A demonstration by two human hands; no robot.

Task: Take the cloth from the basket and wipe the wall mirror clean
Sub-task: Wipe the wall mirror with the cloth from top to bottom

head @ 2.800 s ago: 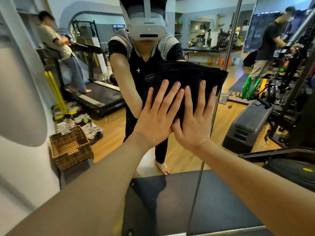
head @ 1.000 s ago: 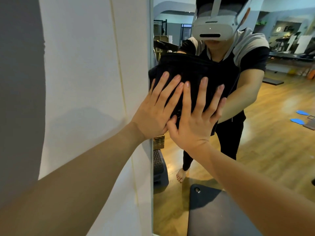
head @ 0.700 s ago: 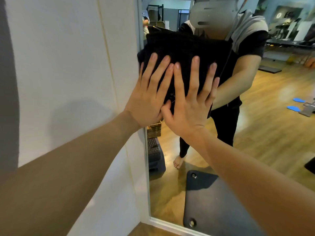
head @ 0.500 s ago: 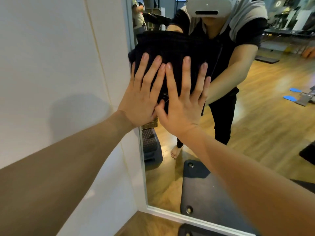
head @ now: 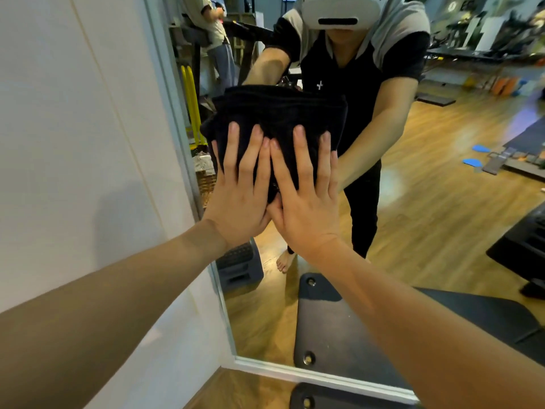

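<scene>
Two hands press a folded black cloth (head: 280, 119) flat against a wall mirror (head: 442, 216) in a gym, close to the glass's left edge, where a pale frame (head: 188, 178) meets the white wall (head: 73, 128). The left hand (head: 239, 196) and the right hand (head: 306, 202) lie side by side, touching at the thumbs, fingers straight and spread, gripping nothing and simply pinning the cloth to the glass. The cloth sits directly ahead of both palms and extends above the fingertips, its long axis running roughly level across the mirror, its left end just beside the frame. The left hand is the one nearer that edge; the right hand faces the wide stretch of open glass to the right. With the cloth hard up against the left border, the unwiped run appears to lie rightward and downward, so the next stroke likely travels away from the frame, both palms sliding together. A woven basket (head: 206, 181) shows in the reflection beside the left hand, low by the frame, as does the wooden floor (head: 442, 172).
</scene>
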